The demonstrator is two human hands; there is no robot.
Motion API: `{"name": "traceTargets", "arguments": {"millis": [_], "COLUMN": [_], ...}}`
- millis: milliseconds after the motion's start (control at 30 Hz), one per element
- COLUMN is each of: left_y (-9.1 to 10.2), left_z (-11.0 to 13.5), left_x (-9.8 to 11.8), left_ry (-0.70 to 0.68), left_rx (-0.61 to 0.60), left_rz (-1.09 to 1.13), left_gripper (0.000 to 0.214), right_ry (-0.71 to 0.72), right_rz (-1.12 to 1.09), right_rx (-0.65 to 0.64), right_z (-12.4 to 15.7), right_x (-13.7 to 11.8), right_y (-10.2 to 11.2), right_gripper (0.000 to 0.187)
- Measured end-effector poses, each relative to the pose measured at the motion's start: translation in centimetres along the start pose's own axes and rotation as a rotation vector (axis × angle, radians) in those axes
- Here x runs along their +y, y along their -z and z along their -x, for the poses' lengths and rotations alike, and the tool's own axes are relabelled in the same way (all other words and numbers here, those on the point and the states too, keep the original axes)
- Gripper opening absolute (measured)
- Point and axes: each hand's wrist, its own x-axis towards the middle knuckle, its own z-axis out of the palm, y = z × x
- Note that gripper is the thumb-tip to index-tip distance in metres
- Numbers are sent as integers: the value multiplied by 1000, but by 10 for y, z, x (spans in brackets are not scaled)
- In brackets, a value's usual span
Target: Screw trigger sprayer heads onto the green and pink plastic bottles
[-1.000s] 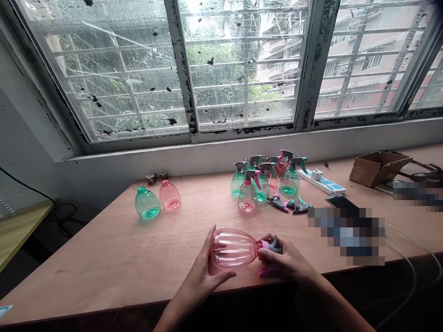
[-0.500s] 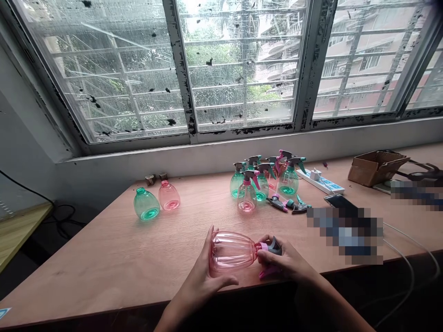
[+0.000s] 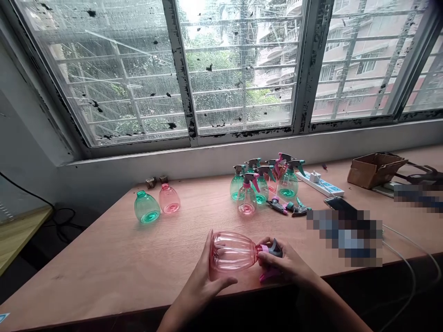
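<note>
Head view: 2 hands on 1 pink ribbed spray bottle (image 3: 232, 252), close to front edge of wooden table (image 3: 86, 258)

Bottle lies on its side in the air or on the wood (can't tell which), base twd L, neck twd R. Left hand (image 3: 202, 281) wraps the body: thumb up near the base end, fingers closed under the belly. Right hand (image 3: 285, 265) grips the neck end, fingers curled around grey sprayer head (image 3: 275, 249), w/ pink collar (image 3: 263, 249) just at the bottle neck. Pink trigger (image 3: 268, 275) points down twd the front edge, just inside it.

Counts on table: 2 capless bottles, green one (image 3: 147, 207) just beside pink one (image 3: 169, 199), both upright, well L of the hands. Cluster of approx 7 capped spray bottles (image 3: 288, 183), green and pink, upright, overlapping, so exact no. hard to tell. 2 loose sprayer heads (image 3: 277, 205) lie just R of the cluster. 2 small brown square items (image 3: 156, 180) sit near the back edge, by the wall. 1 power strip (image 3: 321, 185) w/ 1 white plug, 1 phone (image 3: 339, 204), 1 cardboard box (image 3: 375, 169) twd R. 2 blurred patches (image 3: 344, 237) hide what's there. White cable (image 3: 406, 263) drops over the front edge. Cluster well apart from held bottle; back edge meets window (image 3: 242, 69) wall.
</note>
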Motion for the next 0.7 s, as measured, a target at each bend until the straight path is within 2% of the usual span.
{"name": "traceTargets", "arguments": {"millis": [133,433,700], "left_y": [1,-2,0], "left_z": [-1,-1,-2], "left_x": [1,8,2], "left_ry": [30,-12,18], "left_rx": [6,3,43], "left_rz": [-3,-34,70], "left_gripper": [100,105,95], "right_ry": [-7,-30,-40], "right_rz": [2,-83,-61], "right_rx": [8,40,46], "right_z": [2,4,4], "right_x": [-6,-12,-10], "right_y": [-2,-7,-6], "right_gripper": [41,45,44]}}
